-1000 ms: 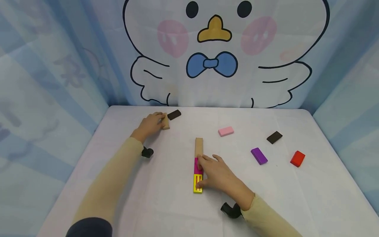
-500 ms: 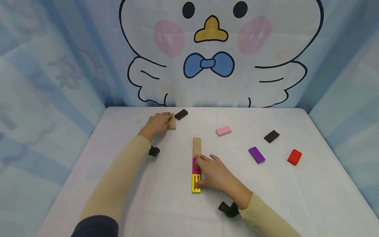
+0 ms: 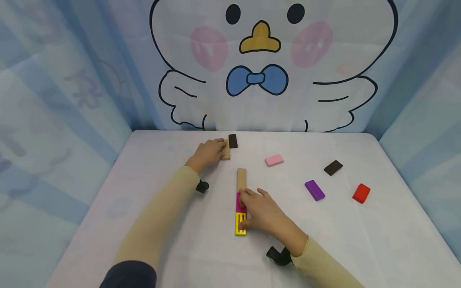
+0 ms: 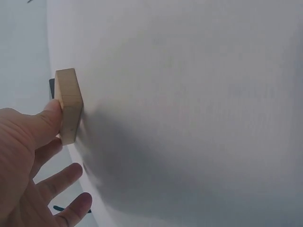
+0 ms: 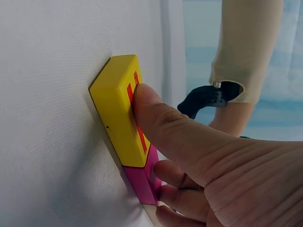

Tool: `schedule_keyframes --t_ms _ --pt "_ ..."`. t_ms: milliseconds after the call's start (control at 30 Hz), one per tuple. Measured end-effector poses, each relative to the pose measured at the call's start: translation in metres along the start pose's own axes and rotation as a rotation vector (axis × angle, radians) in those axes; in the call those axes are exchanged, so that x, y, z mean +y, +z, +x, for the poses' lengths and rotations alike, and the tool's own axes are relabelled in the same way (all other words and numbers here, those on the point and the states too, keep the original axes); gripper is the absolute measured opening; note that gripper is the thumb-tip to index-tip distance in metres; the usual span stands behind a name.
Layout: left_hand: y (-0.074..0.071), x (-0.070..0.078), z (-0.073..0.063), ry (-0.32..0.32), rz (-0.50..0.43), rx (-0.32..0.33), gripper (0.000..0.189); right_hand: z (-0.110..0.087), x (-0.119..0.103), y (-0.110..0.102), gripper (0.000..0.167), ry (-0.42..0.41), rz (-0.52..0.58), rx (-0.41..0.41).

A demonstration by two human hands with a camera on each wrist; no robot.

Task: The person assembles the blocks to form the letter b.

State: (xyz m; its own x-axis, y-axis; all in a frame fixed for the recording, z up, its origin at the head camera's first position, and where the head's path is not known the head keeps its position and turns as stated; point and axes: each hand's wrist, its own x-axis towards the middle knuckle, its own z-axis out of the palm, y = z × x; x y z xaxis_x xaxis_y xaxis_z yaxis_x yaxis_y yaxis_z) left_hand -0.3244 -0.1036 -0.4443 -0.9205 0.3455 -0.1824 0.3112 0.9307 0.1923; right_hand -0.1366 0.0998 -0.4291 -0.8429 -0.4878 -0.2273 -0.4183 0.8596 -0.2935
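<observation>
In the head view, my left hand (image 3: pixel 209 153) pinches a plain wooden block (image 3: pixel 226 150) near the far edge of the table. The left wrist view shows the thumb on one face of that wooden block (image 4: pixel 71 101), the lower fingers spread apart. Right beside its far end lies a dark brown block (image 3: pixel 233 141). At centre, a row runs away from me: a yellow block (image 3: pixel 237 231) with red markings, a magenta block (image 3: pixel 238 207), and another wooden block (image 3: pixel 241 180). My right hand (image 3: pixel 268 212) rests on this row, thumb on the yellow block (image 5: pixel 118 111), fingertips at the magenta block (image 5: pixel 142 182).
To the right lie a pink block (image 3: pixel 274 160), a purple block (image 3: pixel 315 190), a second dark brown block (image 3: pixel 333 167) and a red block (image 3: pixel 361 193). A printed curtain (image 3: pixel 259 112) stands behind the white tabletop (image 3: pixel 201 248).
My left hand has slid the wooden block to the right along the far edge. The dark brown block beside it moved right too and turned from slanted to nearly straight. My right hand stayed put.
</observation>
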Motion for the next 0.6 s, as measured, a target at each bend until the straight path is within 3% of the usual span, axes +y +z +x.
schedule_keyframes --t_ms 267,600 --pt "0.005 0.02 0.004 0.022 -0.003 0.006 0.053 -0.001 0.001 0.001 0.088 -0.015 -0.006 0.014" --pt "0.004 0.035 0.007 0.039 0.004 -0.009 0.053 -0.001 0.0 -0.002 0.097 -0.013 -0.019 -0.001"
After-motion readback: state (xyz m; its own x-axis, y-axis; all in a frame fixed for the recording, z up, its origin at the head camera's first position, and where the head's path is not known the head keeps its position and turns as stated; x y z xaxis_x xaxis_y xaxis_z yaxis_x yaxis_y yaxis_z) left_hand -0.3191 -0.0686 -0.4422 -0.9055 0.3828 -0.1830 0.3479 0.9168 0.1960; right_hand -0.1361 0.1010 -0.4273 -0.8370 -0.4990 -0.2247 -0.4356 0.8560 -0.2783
